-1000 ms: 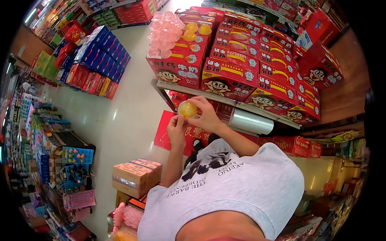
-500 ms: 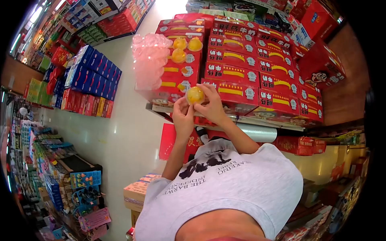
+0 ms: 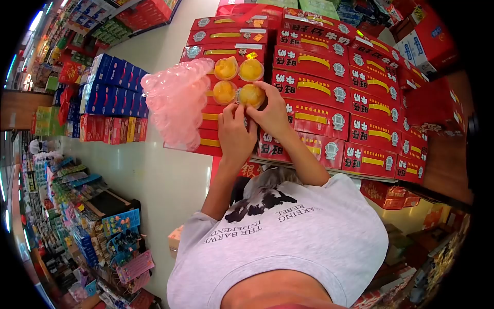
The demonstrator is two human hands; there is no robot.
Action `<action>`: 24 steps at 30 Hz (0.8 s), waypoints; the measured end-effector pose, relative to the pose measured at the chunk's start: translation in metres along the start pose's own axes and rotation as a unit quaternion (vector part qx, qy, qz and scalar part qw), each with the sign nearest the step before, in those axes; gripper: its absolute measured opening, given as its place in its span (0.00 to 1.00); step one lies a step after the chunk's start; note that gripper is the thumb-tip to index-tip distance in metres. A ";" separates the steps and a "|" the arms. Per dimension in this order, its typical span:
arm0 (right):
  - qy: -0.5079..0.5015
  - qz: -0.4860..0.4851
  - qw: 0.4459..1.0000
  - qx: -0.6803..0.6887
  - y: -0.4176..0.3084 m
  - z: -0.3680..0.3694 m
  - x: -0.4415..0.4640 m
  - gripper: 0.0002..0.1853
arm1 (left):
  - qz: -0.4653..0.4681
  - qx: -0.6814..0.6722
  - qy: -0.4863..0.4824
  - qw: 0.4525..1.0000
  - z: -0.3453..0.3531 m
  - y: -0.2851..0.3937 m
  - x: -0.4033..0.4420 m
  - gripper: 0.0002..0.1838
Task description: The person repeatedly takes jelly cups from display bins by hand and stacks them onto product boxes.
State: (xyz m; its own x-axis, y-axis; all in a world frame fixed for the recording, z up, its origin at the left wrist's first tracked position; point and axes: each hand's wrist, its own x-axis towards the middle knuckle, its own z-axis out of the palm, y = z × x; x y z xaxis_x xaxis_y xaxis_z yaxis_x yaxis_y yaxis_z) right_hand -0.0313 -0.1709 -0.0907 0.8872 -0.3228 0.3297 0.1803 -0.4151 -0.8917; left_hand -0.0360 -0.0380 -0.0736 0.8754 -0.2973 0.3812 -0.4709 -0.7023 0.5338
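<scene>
Both hands meet at a round clear container with yellow contents (image 3: 251,96), on top of the red boxes (image 3: 309,85). My right hand (image 3: 270,114) grips its right side and lower edge with thumb and fingers. My left hand (image 3: 236,129) has its fingers curled together at the container's lower left edge; what it grips, if anything, is hidden. Three like containers sit beside it: one above (image 3: 251,70), one at upper left (image 3: 225,68) and one at left (image 3: 224,92). A heap of pink translucent packs (image 3: 177,103) lies left of them.
Blue boxes (image 3: 116,85) are stacked on red ones across the aisle floor (image 3: 167,190). Shelves of small hanging goods (image 3: 121,221) line the lower left. More red boxes (image 3: 429,105) stand at the right. A cardboard box (image 3: 175,239) shows beside my shirt.
My hands have moved up and forward with the container, from in front of the stack to its top beside the other three. The view has shifted closer over the boxes.
</scene>
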 end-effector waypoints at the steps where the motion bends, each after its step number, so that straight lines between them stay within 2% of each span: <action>1: 0.012 0.007 1.000 -0.020 0.002 0.002 0.000 0.30 | 0.002 0.022 -0.015 1.000 -0.003 0.002 0.000 0.23; 5: 0.008 -0.013 1.000 -0.017 0.005 0.007 0.002 0.30 | -0.012 0.079 -0.043 0.996 -0.003 0.005 -0.001 0.26; 7: 0.028 -0.056 0.998 -0.024 0.007 0.009 0.002 0.31 | -0.015 0.081 -0.048 0.995 -0.003 0.005 0.000 0.26; 10: 0.031 -0.068 0.997 -0.025 0.008 0.010 0.001 0.31 | -0.010 0.088 -0.044 0.995 -0.002 0.005 0.000 0.26; 24: 0.033 -0.071 0.996 -0.045 0.007 0.011 0.000 0.32 | -0.014 0.085 -0.031 0.996 -0.004 0.007 -0.001 0.26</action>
State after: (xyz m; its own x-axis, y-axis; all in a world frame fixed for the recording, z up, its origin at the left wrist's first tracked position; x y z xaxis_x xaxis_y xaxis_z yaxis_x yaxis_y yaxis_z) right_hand -0.0250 -0.1641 -0.1004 0.8254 -0.3084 0.4729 0.2613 -0.5339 -0.8042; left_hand -0.0407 -0.0399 -0.0676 0.8953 -0.3119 0.3180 -0.4257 -0.8090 0.4053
